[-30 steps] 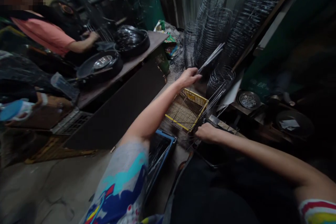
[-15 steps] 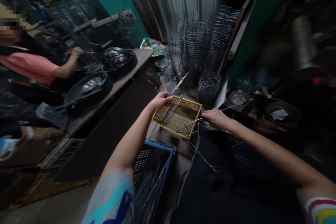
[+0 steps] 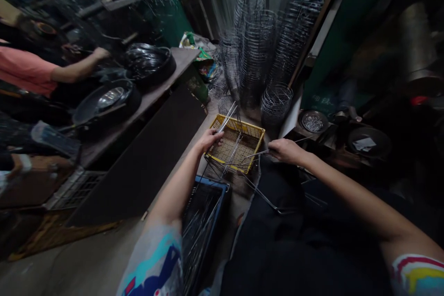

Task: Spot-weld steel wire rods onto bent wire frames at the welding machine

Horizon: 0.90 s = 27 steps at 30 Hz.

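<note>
My left hand is closed around a few thin metal rods, which point up and away over the left side of a yellow plastic basket. Right of the basket, my right hand is closed on thin metal wire that sticks out on both sides of the fist. More wire pieces slant across the basket between the hands; whether they rest on it or hang above is hard to tell. A bent wire reaches from the basket's front across my dark-clothed lap.
A blue crate of wire rods stands below my left forearm. Tall stacks of wire rings rise behind the basket. On the right sits a bowl of small metal pieces. At the left bench, a person in a pink top reaches forward.
My left hand has shifted left and down, apart from the wire pieces it was near, which now slant across the basket. My right hand keeps its grip. The whole view has tilted slightly.
</note>
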Tool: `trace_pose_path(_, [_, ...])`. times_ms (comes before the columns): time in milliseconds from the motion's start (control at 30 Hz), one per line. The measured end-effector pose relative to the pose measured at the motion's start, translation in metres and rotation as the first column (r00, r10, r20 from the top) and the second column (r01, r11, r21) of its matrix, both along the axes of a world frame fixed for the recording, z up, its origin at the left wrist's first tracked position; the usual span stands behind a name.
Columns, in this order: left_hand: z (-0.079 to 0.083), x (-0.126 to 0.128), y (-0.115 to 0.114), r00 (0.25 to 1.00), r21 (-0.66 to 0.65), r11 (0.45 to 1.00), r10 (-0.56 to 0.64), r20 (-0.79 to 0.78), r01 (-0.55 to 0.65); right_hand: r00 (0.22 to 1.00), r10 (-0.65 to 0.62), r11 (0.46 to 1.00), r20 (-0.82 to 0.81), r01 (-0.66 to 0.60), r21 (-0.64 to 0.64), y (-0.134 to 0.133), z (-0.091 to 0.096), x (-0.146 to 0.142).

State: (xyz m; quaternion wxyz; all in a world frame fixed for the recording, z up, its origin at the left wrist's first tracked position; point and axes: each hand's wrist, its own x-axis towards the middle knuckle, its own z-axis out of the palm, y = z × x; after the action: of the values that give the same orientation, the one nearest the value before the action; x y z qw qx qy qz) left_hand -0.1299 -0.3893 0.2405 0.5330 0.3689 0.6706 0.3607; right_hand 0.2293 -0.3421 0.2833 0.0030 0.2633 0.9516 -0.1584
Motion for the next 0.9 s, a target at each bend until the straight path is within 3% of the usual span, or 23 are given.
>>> trace_pose_path(500, [-0.007, -0.023, -0.042, 0.982, -0.056, 0.981, 0.186, 0.016, -0.185, 0.981, 0.040, 0.997, 0.192, -0.026, -0.076, -0.021, -0.033, -0.005])
trace_pose_path(900, [0.001, -0.024, -0.093, 0.973, -0.020, 0.974, 0.227, 0.031, -0.227, 0.991, -0.004, 0.997, 0.131, 0.015, -0.080, -0.025, -0.046, -0.002])
